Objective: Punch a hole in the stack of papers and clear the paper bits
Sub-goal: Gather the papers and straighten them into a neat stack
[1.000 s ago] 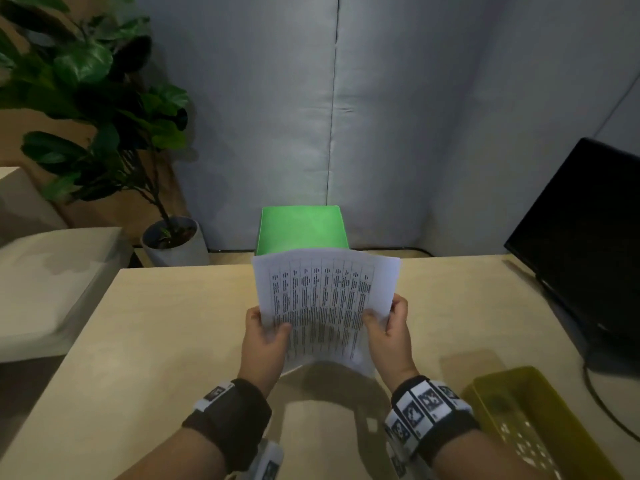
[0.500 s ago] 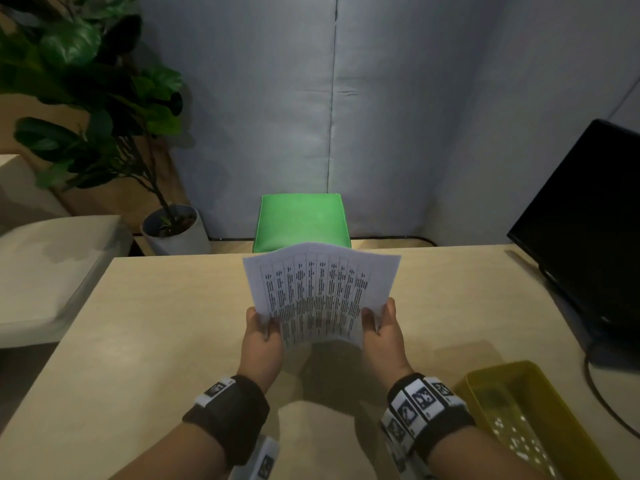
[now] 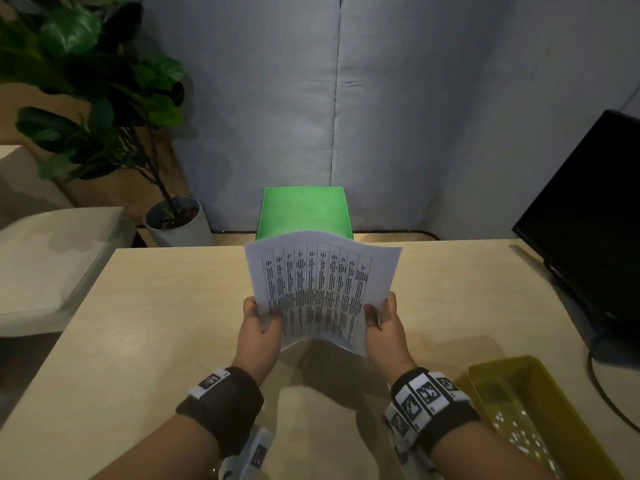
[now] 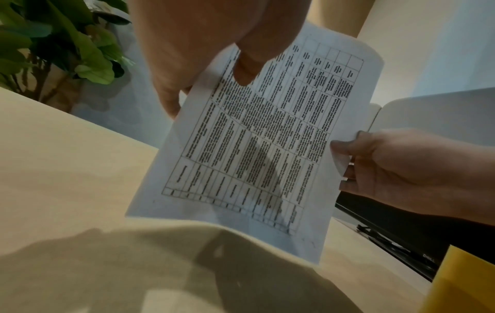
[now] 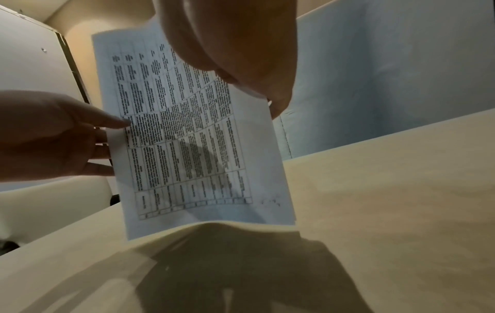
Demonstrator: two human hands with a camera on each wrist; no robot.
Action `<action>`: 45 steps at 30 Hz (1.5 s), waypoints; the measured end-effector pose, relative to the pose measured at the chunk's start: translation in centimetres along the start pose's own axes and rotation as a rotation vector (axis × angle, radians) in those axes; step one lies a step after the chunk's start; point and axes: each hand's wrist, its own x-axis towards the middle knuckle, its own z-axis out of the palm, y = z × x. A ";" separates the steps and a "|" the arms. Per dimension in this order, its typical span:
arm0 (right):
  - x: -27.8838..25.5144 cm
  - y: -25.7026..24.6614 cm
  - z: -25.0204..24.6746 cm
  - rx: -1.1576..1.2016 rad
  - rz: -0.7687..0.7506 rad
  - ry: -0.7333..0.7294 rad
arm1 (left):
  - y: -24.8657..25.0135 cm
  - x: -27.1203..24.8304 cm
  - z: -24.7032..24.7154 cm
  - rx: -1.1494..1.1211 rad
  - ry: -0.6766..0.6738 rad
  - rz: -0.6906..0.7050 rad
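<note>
Both hands hold the stack of papers (image 3: 320, 289) upright above the light wooden bench (image 3: 156, 323), its lower edge close to the bench top; whether it touches cannot be told. The left hand (image 3: 259, 332) pinches the left edge, thumb on the printed face, fingers (image 5: 100, 151) curled behind. The right hand (image 3: 384, 329) grips the right edge likewise. The sheets bow slightly. A yellow tray (image 3: 568, 382) holding white paper bits (image 3: 519, 434) sits at the bench's near right, beside a black monitor (image 3: 588, 209).
</note>
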 end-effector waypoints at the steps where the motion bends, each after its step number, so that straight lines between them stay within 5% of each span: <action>1: 0.0 -0.1 0.1 -0.011 -0.008 0.001 | 0.2 0.1 -0.4 -0.013 0.002 0.008; 12: -0.7 -2.8 2.9 0.043 -0.072 -0.143 | 3.3 2.0 -8.5 -0.158 0.070 0.202; 22: -2.4 -2.7 7.6 -0.042 -0.081 -0.178 | 1.6 0.1 -12.7 -0.154 0.168 0.092; 30: -3.1 -2.1 10.1 -0.133 -0.046 -0.176 | 0.9 -0.5 -14.7 -0.072 0.239 0.155; 35: -5.0 -1.4 11.3 -0.403 -0.370 0.045 | 0.4 -0.8 -16.5 -0.043 0.307 0.163; 37: -6.0 -1.4 12.1 -0.507 -0.500 -0.122 | 0.1 -0.8 -17.3 -0.037 0.334 0.156; 42: -8.3 -1.8 14.8 -0.744 -0.367 -0.882 | -0.4 -0.6 -19.5 0.014 0.374 0.150; 45: -9.7 -1.4 17.3 -0.915 -0.377 -1.073 | -0.8 -0.9 -20.5 0.011 0.389 0.147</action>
